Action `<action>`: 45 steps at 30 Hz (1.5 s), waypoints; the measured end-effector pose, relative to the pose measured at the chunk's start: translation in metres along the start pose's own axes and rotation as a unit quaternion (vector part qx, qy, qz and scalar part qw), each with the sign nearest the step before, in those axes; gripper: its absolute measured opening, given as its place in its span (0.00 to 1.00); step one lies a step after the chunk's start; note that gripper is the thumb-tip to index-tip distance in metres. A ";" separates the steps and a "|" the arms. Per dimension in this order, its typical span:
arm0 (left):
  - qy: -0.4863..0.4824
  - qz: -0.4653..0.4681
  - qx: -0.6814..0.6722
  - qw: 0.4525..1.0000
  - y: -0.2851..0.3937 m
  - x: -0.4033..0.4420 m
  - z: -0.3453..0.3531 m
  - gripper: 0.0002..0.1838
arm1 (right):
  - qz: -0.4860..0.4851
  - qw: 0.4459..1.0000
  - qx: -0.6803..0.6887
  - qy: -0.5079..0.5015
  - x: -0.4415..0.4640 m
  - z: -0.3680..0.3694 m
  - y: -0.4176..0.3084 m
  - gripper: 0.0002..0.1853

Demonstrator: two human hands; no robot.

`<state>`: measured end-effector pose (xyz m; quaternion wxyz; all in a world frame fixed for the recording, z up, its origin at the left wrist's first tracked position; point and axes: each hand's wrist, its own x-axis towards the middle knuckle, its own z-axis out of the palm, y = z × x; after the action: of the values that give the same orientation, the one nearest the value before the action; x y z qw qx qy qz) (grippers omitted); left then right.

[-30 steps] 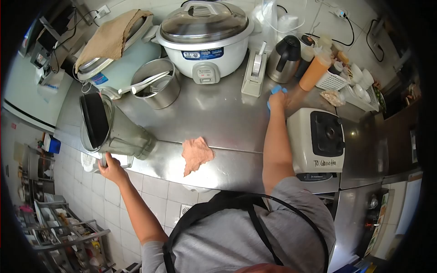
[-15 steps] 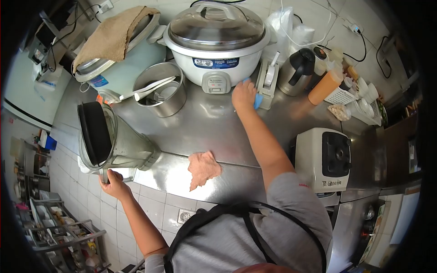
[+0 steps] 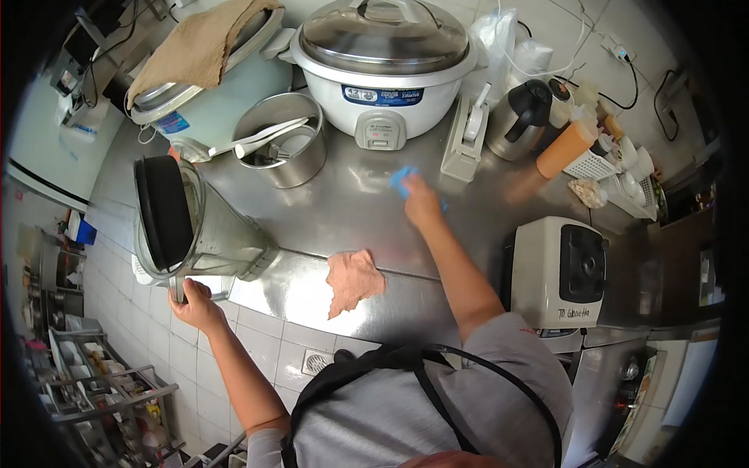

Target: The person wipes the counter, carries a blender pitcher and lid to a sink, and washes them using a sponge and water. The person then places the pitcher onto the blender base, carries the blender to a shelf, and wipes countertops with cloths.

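Back from the front edge of the silver steel table (image 3: 367,234), the right hand (image 3: 422,203) clasps a blue cloth (image 3: 400,180) — best pressed flat; front-left, the left hand (image 3: 196,306) grips a tall greyish see-through jug (image 3: 230,234).

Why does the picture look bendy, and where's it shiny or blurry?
In the head view, straight edges curve and corners go black, probably a wide lens; there too, glare whitens the steel counter beside the pink cloth, and the right hand looks slightly blurred.

Blue cloth (image 3: 400,179) on ctr (image 3: 367,214), see-thru blender jar (image 3: 225,234)
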<state>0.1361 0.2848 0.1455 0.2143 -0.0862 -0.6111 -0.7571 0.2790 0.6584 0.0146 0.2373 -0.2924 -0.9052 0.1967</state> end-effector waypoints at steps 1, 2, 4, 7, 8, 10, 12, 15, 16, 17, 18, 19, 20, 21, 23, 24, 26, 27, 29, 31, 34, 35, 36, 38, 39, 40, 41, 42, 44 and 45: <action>0.014 0.002 0.006 1.000 -0.005 0.003 -0.002 0.08 | -0.021 0.998 0.049 -0.016 -0.025 -0.006 -0.014 0.17; 0.006 -0.003 0.002 1.000 -0.006 0.007 -0.004 0.08 | -0.041 0.993 0.113 -0.013 -0.040 -0.009 -0.020 0.17; 0.004 -0.008 0.012 1.000 -0.008 0.010 -0.004 0.08 | -0.074 0.967 0.242 -0.012 -0.065 -0.016 -0.033 0.17; -0.011 -0.005 0.016 1.000 -0.005 0.014 -0.001 0.08 | 0.198 0.936 0.291 0.003 -0.047 -0.061 -0.032 0.15; -0.014 0.000 0.018 1.000 -0.005 0.014 -0.002 0.08 | 0.143 0.955 0.254 0.063 -0.040 -0.065 -0.017 0.15; -0.025 0.009 0.015 1.000 -0.007 0.015 -0.003 0.08 | 0.110 0.991 0.063 0.051 -0.034 -0.085 0.004 0.16; -0.034 0.006 0.014 0.999 -0.007 0.016 -0.003 0.08 | 0.154 0.986 -0.063 0.009 -0.041 -0.063 0.044 0.20; -0.054 -0.003 -0.015 0.998 -0.006 0.017 -0.005 0.08 | 0.151 0.986 0.033 -0.066 -0.054 -0.038 0.042 0.27; -0.048 -0.006 -0.017 0.999 -0.004 0.015 -0.002 0.08 | 0.130 0.983 0.091 -0.093 -0.059 -0.036 0.027 0.29; -0.043 -0.009 -0.022 0.999 -0.002 0.014 -0.001 0.09 | 0.116 0.984 0.067 -0.118 -0.067 -0.029 0.007 0.31; -0.065 -0.024 -0.028 0.997 -0.001 0.015 -0.003 0.09 | 0.101 0.984 0.041 -0.143 -0.075 -0.029 -0.029 0.33; -0.066 -0.023 -0.024 0.997 0.000 0.016 -0.003 0.10 | 0.085 0.979 0.047 -0.177 -0.083 -0.030 -0.057 0.38; -0.066 -0.022 -0.019 0.997 0.001 0.015 -0.001 0.10 | 0.060 0.974 -0.001 -0.217 -0.093 -0.026 -0.080 0.46; -0.066 -0.021 -0.014 0.997 0.004 0.014 0.000 0.10 | 0.016 0.962 -0.052 -0.268 -0.104 -0.025 -0.105 0.51; -0.069 -0.011 0.018 0.997 0.006 0.015 0.001 0.12 | -0.057 0.977 -0.015 -0.204 -0.138 -0.019 -0.159 0.40; -0.072 -0.010 0.026 0.997 0.005 0.017 0.000 0.12 | -0.098 0.961 0.038 -0.254 -0.151 -0.008 -0.183 0.32; -0.086 -0.013 0.046 0.995 0.003 0.023 -0.003 0.14 | -0.212 0.932 0.167 -0.242 -0.189 0.027 -0.215 0.19; -0.089 -0.006 0.047 0.995 -0.002 0.028 -0.005 0.14 | -0.283 0.912 0.241 -0.175 -0.202 0.030 -0.228 0.13; -0.098 0.009 0.047 0.994 -0.011 0.037 -0.008 0.14 | -0.147 0.891 0.374 -0.212 -0.212 0.031 -0.231 0.12; -0.106 0.006 0.055 0.993 -0.010 0.040 -0.012 0.13 | -0.032 0.871 0.444 -0.210 -0.203 -0.001 -0.227 0.12; -0.111 0.002 0.040 0.993 -0.015 0.047 -0.013 0.12 | 0.072 0.920 0.373 -0.091 -0.188 -0.071 -0.161 0.17; -0.115 0.004 0.037 0.993 -0.016 0.047 -0.013 0.12 | 0.129 0.892 0.431 -0.037 -0.190 -0.095 -0.137 0.18; -0.118 0.007 0.034 0.992 -0.016 0.048 -0.013 0.12 | 0.182 0.911 0.369 -0.015 -0.191 -0.121 -0.118 0.20; -0.121 0.017 0.041 0.992 -0.021 0.051 -0.015 0.12 | 0.169 0.969 0.159 0.083 -0.201 -0.131 -0.049 0.27; -0.128 0.015 0.039 0.991 -0.020 0.051 -0.016 0.12 | 0.161 0.981 0.037 0.102 -0.206 -0.129 -0.045 0.29; -0.135 0.013 0.038 0.990 -0.017 0.050 -0.015 0.13 | 0.160 0.976 -0.086 0.122 -0.210 -0.127 -0.042 0.32; -0.142 0.010 0.036 0.989 -0.016 0.050 -0.015 0.13 | 0.202 0.960 -0.174 0.081 -0.215 -0.117 -0.043 0.34; -0.141 0.013 0.045 0.989 -0.017 0.051 -0.016 0.13 | 0.242 0.934 -0.261 0.038 -0.217 -0.113 -0.052 0.36; -0.141 0.017 0.064 0.988 -0.019 0.052 -0.017 0.14 | 0.016 0.969 -0.231 0.083 -0.219 -0.078 -0.038 0.31; -0.144 0.016 0.058 0.988 -0.020 0.052 -0.017 0.14 | -0.061 0.983 -0.131 0.112 -0.219 -0.046 -0.046 0.21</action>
<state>0.0831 0.2602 0.1444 0.1406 -0.1915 -0.6772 -0.6964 0.4408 0.4976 0.0057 0.3085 -0.2856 -0.9069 0.0275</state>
